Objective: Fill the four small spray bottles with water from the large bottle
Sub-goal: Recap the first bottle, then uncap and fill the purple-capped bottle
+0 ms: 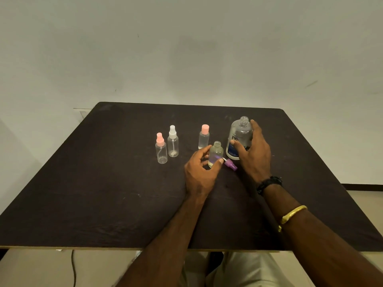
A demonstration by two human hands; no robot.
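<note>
Left grip (199, 172) is holding the uncapped small bottle (215, 154), right grip (253, 154) clasping the large bottle (240, 137); hasty pouring is probably risking spills.

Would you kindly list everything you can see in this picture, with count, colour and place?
table: one, dark brown, lower half
large bottle: one, clear, blue label, uncapped, right of centre
open small bottle: one, clear, left of the large bottle
spray cap: one, purple, lying beside the open small bottle
pink-topped spray bottle: one, clear, farthest left
white-topped spray bottle: one, clear, next right
pink-capped bottle: one, clear, behind the open small bottle
cable: one, dark, below the table
left hand: holds the open small bottle
right hand: grips the large bottle
</note>
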